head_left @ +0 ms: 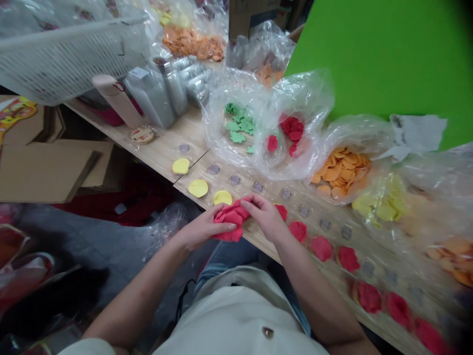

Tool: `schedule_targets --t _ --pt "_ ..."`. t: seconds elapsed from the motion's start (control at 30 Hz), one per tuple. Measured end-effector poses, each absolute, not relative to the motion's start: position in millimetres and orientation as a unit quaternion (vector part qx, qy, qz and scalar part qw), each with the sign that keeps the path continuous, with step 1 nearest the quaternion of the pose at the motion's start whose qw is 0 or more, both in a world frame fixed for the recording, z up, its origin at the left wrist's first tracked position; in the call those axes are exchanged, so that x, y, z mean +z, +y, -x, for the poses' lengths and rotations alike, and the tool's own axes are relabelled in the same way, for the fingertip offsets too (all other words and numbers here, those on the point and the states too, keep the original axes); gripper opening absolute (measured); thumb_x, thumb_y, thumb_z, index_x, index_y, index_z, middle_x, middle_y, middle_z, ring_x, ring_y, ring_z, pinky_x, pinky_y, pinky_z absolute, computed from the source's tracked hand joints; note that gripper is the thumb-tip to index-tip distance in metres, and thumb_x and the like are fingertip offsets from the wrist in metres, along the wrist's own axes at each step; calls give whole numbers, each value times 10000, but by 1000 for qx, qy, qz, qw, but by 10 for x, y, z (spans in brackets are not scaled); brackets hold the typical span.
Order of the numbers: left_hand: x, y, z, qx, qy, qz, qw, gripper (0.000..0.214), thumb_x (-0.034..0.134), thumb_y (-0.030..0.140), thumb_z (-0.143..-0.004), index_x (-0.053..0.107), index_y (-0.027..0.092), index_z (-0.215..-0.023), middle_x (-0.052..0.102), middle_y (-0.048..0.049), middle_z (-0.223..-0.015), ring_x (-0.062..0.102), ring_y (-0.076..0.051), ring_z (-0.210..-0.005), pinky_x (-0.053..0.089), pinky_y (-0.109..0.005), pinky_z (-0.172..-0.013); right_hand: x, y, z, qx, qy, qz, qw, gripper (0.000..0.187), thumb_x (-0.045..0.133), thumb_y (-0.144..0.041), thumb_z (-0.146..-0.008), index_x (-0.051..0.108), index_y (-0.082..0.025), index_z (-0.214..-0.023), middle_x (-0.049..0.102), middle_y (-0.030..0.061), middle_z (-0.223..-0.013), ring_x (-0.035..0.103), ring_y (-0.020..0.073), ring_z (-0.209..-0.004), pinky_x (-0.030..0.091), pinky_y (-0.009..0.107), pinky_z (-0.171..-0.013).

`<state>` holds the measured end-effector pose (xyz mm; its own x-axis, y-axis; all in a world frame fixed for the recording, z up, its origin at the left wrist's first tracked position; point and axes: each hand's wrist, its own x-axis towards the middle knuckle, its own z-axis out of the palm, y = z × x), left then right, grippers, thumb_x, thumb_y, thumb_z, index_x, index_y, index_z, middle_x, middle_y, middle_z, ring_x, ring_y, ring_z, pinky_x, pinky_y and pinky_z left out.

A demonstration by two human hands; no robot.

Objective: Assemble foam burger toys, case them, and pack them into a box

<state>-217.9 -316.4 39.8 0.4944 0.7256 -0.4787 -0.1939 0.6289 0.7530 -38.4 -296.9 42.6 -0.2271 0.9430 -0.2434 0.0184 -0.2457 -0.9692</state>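
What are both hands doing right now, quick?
Left hand: closed, holding a bunch of red pieces.
Right hand: closed, pinching the edge of the same bunch.

left grip [199,230]: curled, partly hidden | right grip [266,215]: pinched, apparently | both forearms [142,283] bare, angled inward

The left grip [202,228] and right grip [260,211] both hold a red bundle [233,222] at the near edge of the tabletop [189,127]. Beyond the bundle and toward its left lie yellow discs [198,188]; red pieces [321,248] run off to its right. Farther past it sit clear bags [216,123], with a white basket [77,64] far left.
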Motion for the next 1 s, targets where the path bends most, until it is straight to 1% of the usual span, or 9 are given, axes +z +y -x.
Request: schedule_targets --t 0.13,0.27,0.33,0.5,0.6,0.67,0.77,0.87,1.0 --pt "390 -3124 2123 363 377 -246 816 509 613 357 -781 433 275 -1249 529 -97 -1232 610 -198 -945 493 -378 -820 488 -2950 373 622 -369 510 466 233 603 -417 -753 559 -195 -807 536 -43 -676 491 95 -557 434 211 -521" --pt "376 -3078 1879 442 318 -242 803 775 734 410 -641 342 350 -1307 387 -69 -1388 545 -218 -1093 447 -375 -909 568 -2956 404 570 -388 513 512 218 608 -403 -755 571 -198 -814 568 -29 -737 516 107 -632 450 217 -593" --pt "390 -3041 1753 449 310 -238 804 832 772 390 -592 349 329 -1306 416 -74 -1367 535 -230 -1105 463 -352 -883 585 -2963 416 555 -406 511 516 213 606 -398 -761 582 -195 -822 575 -25 -750 526 110 -669 450 220 -636" --pt "427 -2965 1665 464 330 -195 799 467 634 272 -758 470 245 -1194 563 -46 -1191 590 -155 -983 493 -254 -795 557 -2951 315 511 -326 517 604 225 619 -402 -750 557 -203 -835 577 -26 -766 542 108 -683 452 221 -630" --pt "414 -2957 1715 475 349 -148 794 452 594 139 -720 498 238 -1151 618 -8 -1073 622 -115 -852 510 -219 -706 509 -2932 204 525 -256 509 632 241 646 -397 -722 536 -208 -822 589 -25 -774 557 107 -665 457 221 -595" --pt "402 -2953 1735 460 361 -120 802 460 579 134 -698 512 239 -1140 638 0 -1030 635 -121 -789 524 -237 -651 475 -2925 153 538 -235 510 629 254 657 -402 -708 534 -206 -815 611 -12 -797 578 120 -691 471 235 -607" --pt "394 -2938 1726 405 386 -110 822 385 611 260 -730 559 219 -1109 669 -21 -984 649 -153 -770 535 -266 -619 442 -2921 114 566 -236 514 600 292 652 -427 -704 564 -198 -862 647 29 -881 608 155 -777 491 273 -656" --pt "392 -2931 1700 367 392 -168 827 359 646 332 -735 621 162 -1050 691 -63 -945 650 -176 -847 524 -256 -708 426 -2918 68 606 -306 520 518 369 661 -422 -694 596 -189 -973 656 57 -980 607 186 -867 489 303 -715" --pt "365 -2958 1711 380 406 -246 793 342 662 344 -729 654 138 -1002 686 -79 -998 626 -210 -947 493 -276 -810 423 -2924 -33 526 -504 550 408 254 659 -361 -711 615 -191 -894 650 14 -840 586 159 -775 461 285 -707"
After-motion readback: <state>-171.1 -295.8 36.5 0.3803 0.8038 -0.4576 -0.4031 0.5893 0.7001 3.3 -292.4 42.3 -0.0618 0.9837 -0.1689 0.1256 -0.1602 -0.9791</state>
